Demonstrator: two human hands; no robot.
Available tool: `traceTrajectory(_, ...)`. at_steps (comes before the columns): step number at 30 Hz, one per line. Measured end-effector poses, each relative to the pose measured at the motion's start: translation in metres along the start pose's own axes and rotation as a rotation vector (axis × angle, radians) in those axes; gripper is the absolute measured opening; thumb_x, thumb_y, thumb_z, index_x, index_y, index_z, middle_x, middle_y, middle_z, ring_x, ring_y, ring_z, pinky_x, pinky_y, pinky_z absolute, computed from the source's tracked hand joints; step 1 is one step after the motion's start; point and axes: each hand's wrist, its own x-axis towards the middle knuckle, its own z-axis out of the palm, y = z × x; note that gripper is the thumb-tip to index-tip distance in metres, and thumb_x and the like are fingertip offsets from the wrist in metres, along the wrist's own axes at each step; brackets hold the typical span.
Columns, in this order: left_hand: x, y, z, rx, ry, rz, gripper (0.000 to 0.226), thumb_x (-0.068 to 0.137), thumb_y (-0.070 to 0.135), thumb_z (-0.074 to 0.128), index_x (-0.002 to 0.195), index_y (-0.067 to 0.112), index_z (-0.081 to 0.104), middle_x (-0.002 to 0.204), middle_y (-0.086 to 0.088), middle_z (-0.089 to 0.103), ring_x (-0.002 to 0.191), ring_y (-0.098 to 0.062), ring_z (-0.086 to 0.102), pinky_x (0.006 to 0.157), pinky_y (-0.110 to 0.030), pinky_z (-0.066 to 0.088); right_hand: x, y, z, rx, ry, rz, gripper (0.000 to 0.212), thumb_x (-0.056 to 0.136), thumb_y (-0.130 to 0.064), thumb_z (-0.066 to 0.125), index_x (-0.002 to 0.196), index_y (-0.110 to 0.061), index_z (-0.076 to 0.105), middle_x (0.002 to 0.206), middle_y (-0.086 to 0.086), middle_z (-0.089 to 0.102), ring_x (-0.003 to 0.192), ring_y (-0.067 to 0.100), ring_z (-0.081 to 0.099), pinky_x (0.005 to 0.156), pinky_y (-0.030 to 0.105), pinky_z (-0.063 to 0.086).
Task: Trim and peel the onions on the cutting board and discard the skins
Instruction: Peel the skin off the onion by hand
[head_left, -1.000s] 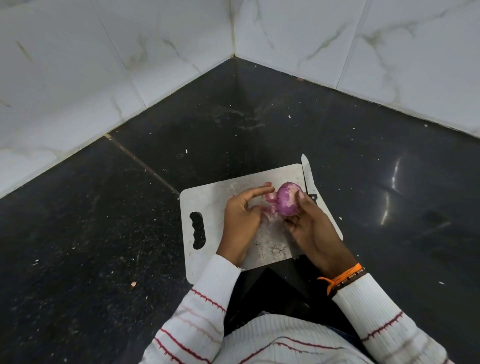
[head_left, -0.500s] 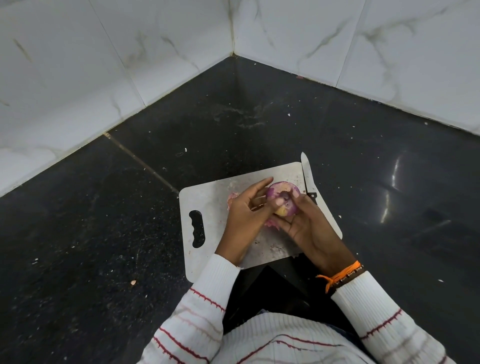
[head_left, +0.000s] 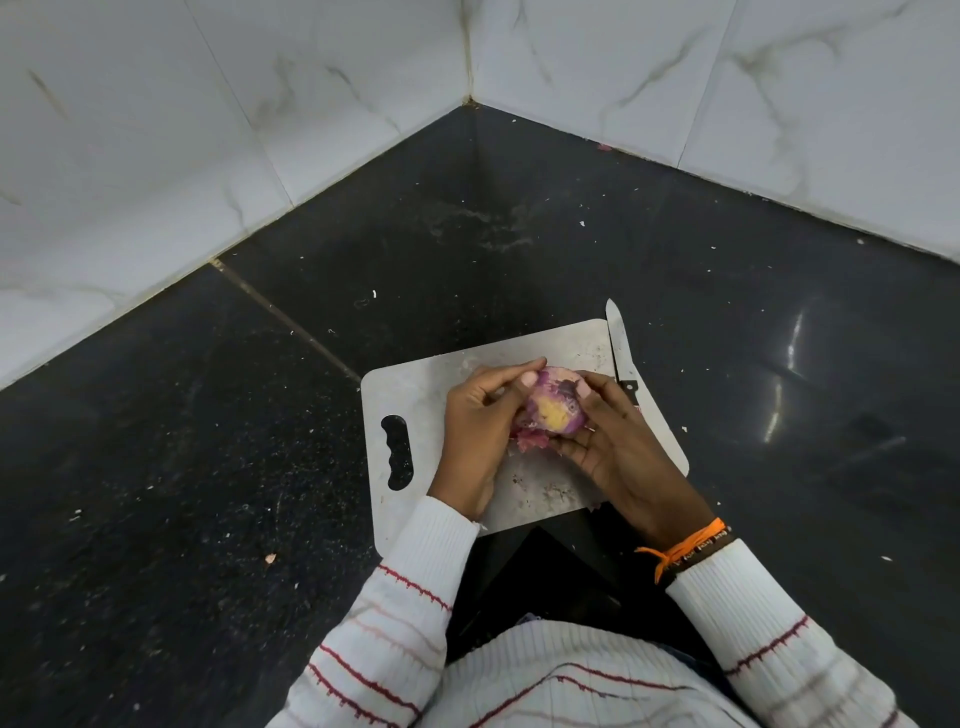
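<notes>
A purple onion (head_left: 556, 408) with a yellowish trimmed end facing up is held just above the steel cutting board (head_left: 415, 387). My right hand (head_left: 618, 441) cups it from the right and below, fingers curled round it. My left hand (head_left: 480, 421) grips its left side, thumb pressed on the top edge. Loose pink skin pieces (head_left: 527, 440) lie on the board under the onion. A knife (head_left: 619, 351) lies along the board's right edge, blade pointing away, touched by neither hand.
The board sits on a dark speckled stone counter (head_left: 208, 467) in a corner of white marble-tiled walls (head_left: 260, 104). Small scraps dot the counter. The board's handle cutout (head_left: 397, 451) is at its left end.
The onion has been turned in both hands so that its trimmed end faces up. My left fingers moved from beside the onion onto its top.
</notes>
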Motion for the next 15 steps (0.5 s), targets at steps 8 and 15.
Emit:
traceTrajectory(8,0.002,-0.0078,-0.003,0.02,-0.13,0.0,0.021,0.095,0.019,0.05,0.101,0.022,0.07,0.108,0.001,0.069,0.108,-0.018,0.063,0.091,-0.033,0.052,-0.0024,-0.0015,0.0061,0.059,-0.02,0.07,0.034,0.094,-0.032,0.044,0.107,-0.004,0.056,0.089,0.012,0.071,0.074,0.018,0.07,0.06,0.024,0.057)
traceTrajectory(15,0.0008,-0.0081,-0.0052,0.078,-0.304,0.017,0.049,0.072,0.0,0.075,0.112,0.026,0.063,0.112,0.004,0.064,0.103,-0.011,0.063,0.086,-0.027,0.053,-0.0003,-0.0033,0.0027,-0.02,0.004,0.121,0.048,0.095,-0.045,0.035,0.102,-0.006,0.061,0.067,0.007,0.069,0.05,0.009,0.061,0.047,0.017,0.052)
